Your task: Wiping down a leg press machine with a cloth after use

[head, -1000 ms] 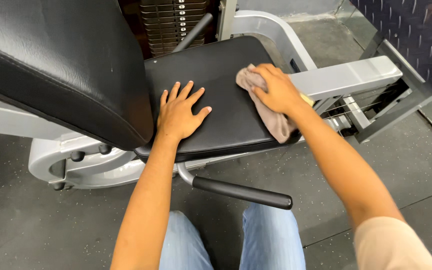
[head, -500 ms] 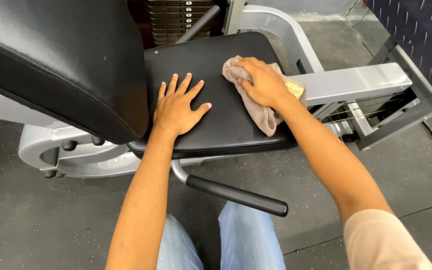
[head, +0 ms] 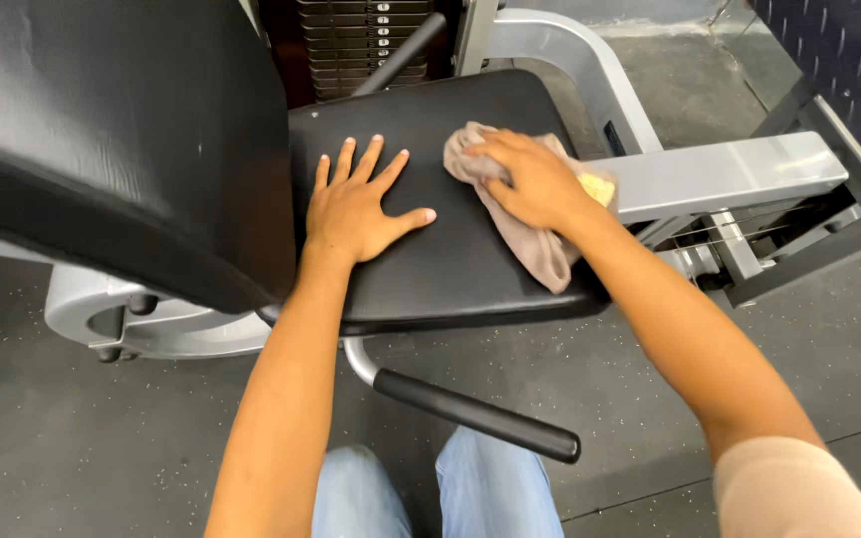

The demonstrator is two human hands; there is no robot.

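Note:
A black padded seat [head: 450,269] of a gym machine lies in front of me. My left hand [head: 356,204] rests flat on the seat's left part, fingers spread, holding nothing. My right hand [head: 535,179] presses down on a beige cloth [head: 535,249] on the seat's right part. The cloth trails toward the seat's front edge, and a yellow patch [head: 598,186] shows by my wrist.
A large black back pad [head: 122,130] rises at the left. A black-gripped lever [head: 470,410] juts out under the seat. A grey metal arm [head: 719,174] runs right, a weight stack [head: 366,40] stands behind. My knees in jeans [head: 440,493] show over the dark rubber floor [head: 72,438].
My right hand has slid the cloth leftward and a little further back across the seat. My left hand has stayed flat in place.

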